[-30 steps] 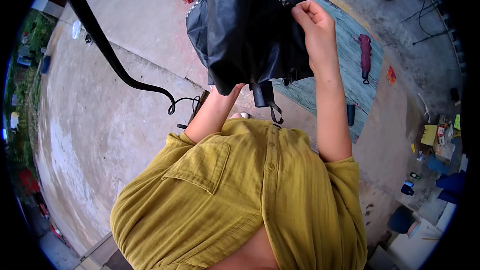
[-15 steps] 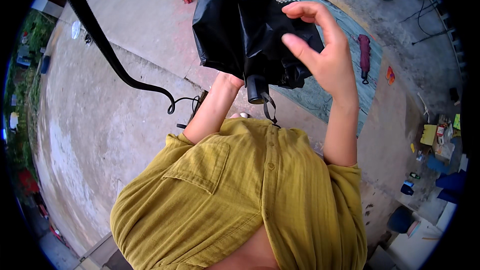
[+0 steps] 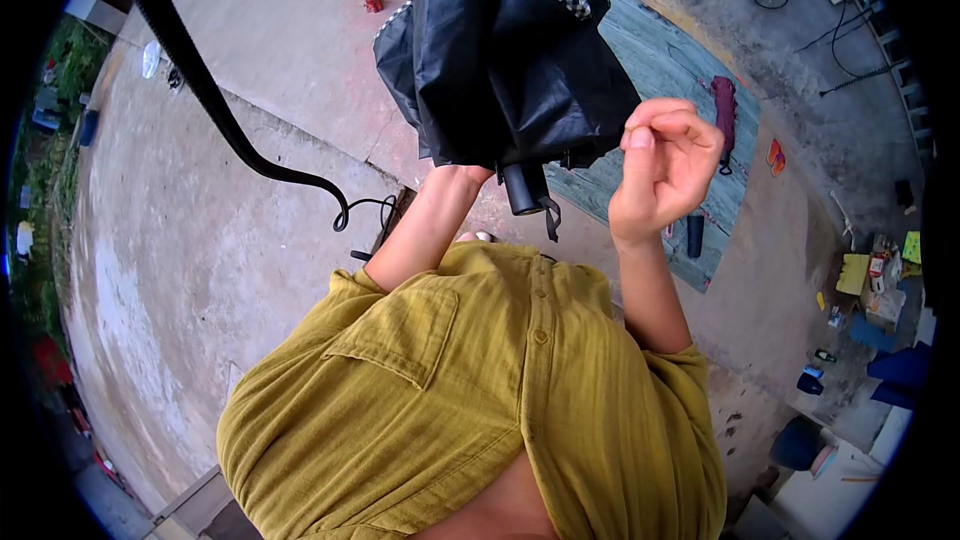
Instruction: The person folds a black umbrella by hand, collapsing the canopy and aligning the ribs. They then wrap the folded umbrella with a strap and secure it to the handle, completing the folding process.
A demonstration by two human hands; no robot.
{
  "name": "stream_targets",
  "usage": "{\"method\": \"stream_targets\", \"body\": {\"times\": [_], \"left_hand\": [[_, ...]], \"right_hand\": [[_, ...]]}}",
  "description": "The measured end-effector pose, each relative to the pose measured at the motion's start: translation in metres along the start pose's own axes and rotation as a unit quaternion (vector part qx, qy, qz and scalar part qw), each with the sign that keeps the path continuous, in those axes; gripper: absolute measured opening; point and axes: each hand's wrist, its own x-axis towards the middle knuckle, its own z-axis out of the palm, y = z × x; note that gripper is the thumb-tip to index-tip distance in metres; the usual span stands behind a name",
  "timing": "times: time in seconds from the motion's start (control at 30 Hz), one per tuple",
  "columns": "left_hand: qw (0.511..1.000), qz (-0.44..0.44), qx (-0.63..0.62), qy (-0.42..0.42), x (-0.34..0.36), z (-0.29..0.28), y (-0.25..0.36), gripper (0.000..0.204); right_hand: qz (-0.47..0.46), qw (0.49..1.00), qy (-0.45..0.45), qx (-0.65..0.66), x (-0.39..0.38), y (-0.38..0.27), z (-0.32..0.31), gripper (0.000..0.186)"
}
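The black umbrella is in front of you, its long axis running away, handle toward you. Your right hand, its grip curled, sits at its right edge; whether it pinches cloth, I can't tell. Your left hand, nearer the handle, has its grip hidden behind.

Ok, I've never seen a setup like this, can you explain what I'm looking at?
There's no machine here, just two bare human hands. A wide fisheye camera worn on the head looks down at them, which makes straight edges bend. The left hand, mostly hidden, seems to hold a loosely folded black umbrella, its handle at the bottom. The right hand is close to the umbrella's edge, fingers curled; I can't tell whether it grips the fabric. Below lies a blue-grey mat, with a maroon folded umbrella and a dark cylinder on it.
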Motion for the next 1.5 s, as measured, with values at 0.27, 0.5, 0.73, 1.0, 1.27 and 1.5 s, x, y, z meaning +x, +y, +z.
{"method": "stream_targets", "body": {"times": [0.27,0.5,0.73,1.0,1.27,1.5], "left_hand": [[0.997,0.057,0.043,0.008,-0.006,0.008,0.007,0.052],[0.997,0.050,0.065,0.004,0.000,0.004,0.008,0.052],[0.995,0.058,0.083,0.020,-0.002,-0.006,0.002,0.052],[0.994,0.058,0.085,0.035,0.018,-0.015,0.005,0.053],[0.993,0.048,0.105,0.023,0.017,-0.013,-0.003,0.055],[0.993,0.055,0.103,0.006,0.028,-0.051,-0.015,0.053]], "right_hand": [[0.022,0.961,-0.150,-0.229,0.078,0.005,-0.009,0.023],[0.218,0.846,-0.487,0.008,0.161,0.055,-0.046,0.014],[0.170,0.978,-0.115,-0.031,0.146,0.045,0.005,0.021],[0.283,0.945,-0.057,-0.153,0.035,0.034,-0.035,0.042],[0.408,0.908,-0.002,-0.094,-0.003,0.046,-0.068,0.027],[0.633,0.600,-0.188,0.450,-0.075,0.038,-0.021,0.055]]}}
